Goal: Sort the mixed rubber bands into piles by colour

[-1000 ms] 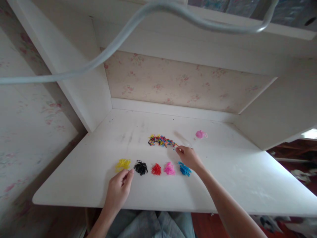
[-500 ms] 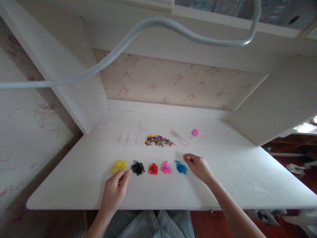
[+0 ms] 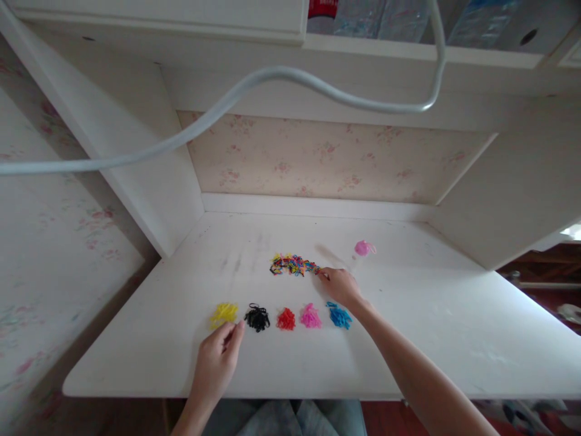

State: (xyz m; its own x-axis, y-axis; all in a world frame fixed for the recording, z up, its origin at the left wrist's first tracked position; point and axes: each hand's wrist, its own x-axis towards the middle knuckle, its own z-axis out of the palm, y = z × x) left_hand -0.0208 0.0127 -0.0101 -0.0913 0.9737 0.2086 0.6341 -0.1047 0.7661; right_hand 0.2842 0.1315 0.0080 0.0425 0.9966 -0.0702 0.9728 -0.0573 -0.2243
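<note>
A mixed heap of small coloured rubber bands (image 3: 293, 264) lies mid-table. My right hand (image 3: 340, 286) reaches to its right-hand tip, thumb and fingers pinched together there; whether a band is between them is too small to see. Nearer me runs a row of sorted piles: yellow bands (image 3: 224, 315), black bands (image 3: 257, 318), red bands (image 3: 286, 319), pink bands (image 3: 311, 316) and blue bands (image 3: 339, 315). My left hand (image 3: 221, 350) is closed just in front of the yellow and black piles, its thumb against the curled fingers. What it holds, if anything, is hidden.
On the white table (image 3: 426, 339), a pink round object with a loop (image 3: 363, 247) stands at the back right. A pale cable (image 3: 281, 74) crosses the upper view. Side panels and an overhead shelf (image 3: 158, 21) enclose the table.
My right hand has moved from above the blue pile, away from me and leftward, to the mixed heap. The left hand stays by the yellow and black piles. The view has tilted slightly upward.
</note>
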